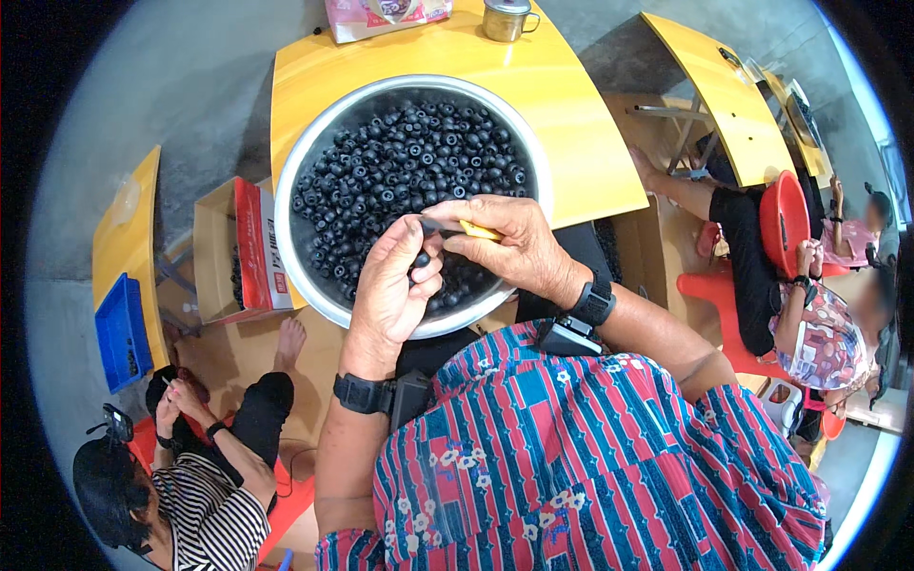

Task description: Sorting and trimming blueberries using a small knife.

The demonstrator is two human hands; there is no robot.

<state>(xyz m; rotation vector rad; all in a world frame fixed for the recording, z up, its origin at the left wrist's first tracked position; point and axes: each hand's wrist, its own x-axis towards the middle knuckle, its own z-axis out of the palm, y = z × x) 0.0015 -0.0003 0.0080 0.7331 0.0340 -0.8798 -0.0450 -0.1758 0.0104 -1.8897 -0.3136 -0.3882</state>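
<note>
In front of me a wide metal basin (545, 181) is heaped with small round black parts (409, 152), many with a hole in the end. Over its near side, my left hand (386, 285) is closed around at least one black round part (421, 259); another dark bit shows between its fingers. My right hand (524, 243) grips a small knife with a yellow handle (480, 230). Its short grey blade reaches to my left thumb and forefinger, and the tip is hidden there.
The basin overlaps a yellow table (581, 133), which also holds a metal cup (505, 21) and a pink-white package (386, 17). A cardboard box (217, 243) stands left. Co-workers sit at both sides, near a blue tray (122, 333) and a red basin (784, 224).
</note>
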